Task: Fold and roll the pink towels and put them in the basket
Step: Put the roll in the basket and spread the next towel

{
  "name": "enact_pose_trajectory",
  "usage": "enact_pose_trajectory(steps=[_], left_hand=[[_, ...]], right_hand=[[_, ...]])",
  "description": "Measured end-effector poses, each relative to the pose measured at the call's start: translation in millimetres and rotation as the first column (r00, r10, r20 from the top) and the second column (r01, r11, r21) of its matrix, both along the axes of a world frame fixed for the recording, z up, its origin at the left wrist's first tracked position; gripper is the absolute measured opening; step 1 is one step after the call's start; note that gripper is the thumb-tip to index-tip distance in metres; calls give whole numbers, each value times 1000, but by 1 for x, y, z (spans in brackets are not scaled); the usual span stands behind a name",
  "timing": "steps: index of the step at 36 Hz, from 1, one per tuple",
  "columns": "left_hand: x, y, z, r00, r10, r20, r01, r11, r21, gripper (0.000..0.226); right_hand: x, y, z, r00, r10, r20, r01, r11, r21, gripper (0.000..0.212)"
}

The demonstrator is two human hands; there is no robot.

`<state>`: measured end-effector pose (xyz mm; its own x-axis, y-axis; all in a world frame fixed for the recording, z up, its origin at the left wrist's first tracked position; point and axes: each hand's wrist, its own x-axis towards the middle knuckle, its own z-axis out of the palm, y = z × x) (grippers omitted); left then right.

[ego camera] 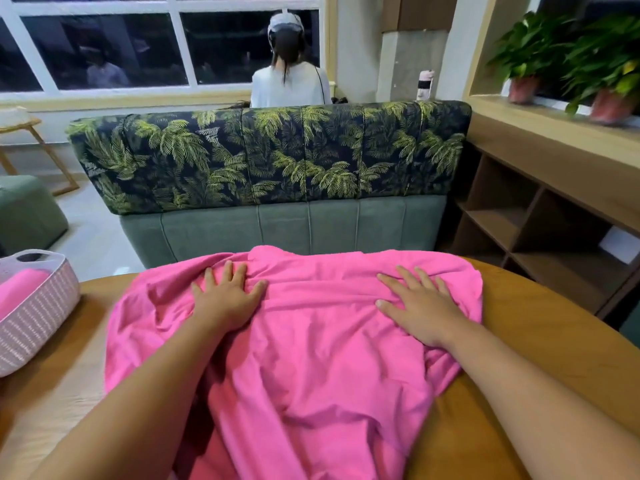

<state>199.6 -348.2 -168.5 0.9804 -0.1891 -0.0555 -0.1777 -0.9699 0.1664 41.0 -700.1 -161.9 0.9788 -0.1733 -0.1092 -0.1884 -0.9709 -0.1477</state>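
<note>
Two hands lie flat on a pink towel (311, 358) that is spread, wrinkled, across a round wooden table (540, 341). The left hand (227, 299) rests on the towel's far left part, fingers straight and slightly spread, palm down. The right hand (420, 306) rests on the far right part, fingers also straight and fanned apart, pressing the cloth. Neither hand pinches or curls around the fabric. The towel covers most of the table's middle and hangs over the near edge toward the person.

At the left edge of the table stands a pale basket (34, 320) with a patterned wall and a handle opening; another pink towel (19, 289) lies inside it.

Beyond the table is a grey-green sofa (277, 233) with a palm-leaf cover (270, 154) over its back. Another person (289, 81) sits behind it, facing a window (104, 46). Wooden shelves (540, 216) stand at the right, with potted plants (571, 57) on top.
</note>
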Motion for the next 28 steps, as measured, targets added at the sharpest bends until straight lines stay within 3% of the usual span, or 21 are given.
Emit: enact_pose_trajectory(steps=[6, 10, 14, 19, 24, 28], left_hand=[[14, -4, 0, 1000, 13, 12, -13, 1000, -12, 80], [4, -2, 3, 997, 3, 81, 4, 996, -85, 74], [-29, -10, 12, 989, 22, 145, -8, 995, -96, 59], [-100, -45, 25, 995, -15, 100, 31, 986, -161, 55], [-181, -72, 42, 986, -159, 52, 166, 967, -195, 50], [-247, -75, 52, 954, -280, 108, 296, 941, -167, 51]], right_hand=[[14, -4, -1, 999, 25, 41, -25, 1000, 9, 70], [6, -2, 2, 977, 12, 214, -13, 1000, 4, 71], [-16, 8, 5, 871, -40, 489, 36, 999, 17, 55], [-58, 27, 0, 735, -208, 645, 53, 967, 251, 33], [-120, 50, 0, 676, -398, 620, 89, 880, 467, 16], [-173, 61, -2, 738, -368, 565, 105, 891, 442, 20]])
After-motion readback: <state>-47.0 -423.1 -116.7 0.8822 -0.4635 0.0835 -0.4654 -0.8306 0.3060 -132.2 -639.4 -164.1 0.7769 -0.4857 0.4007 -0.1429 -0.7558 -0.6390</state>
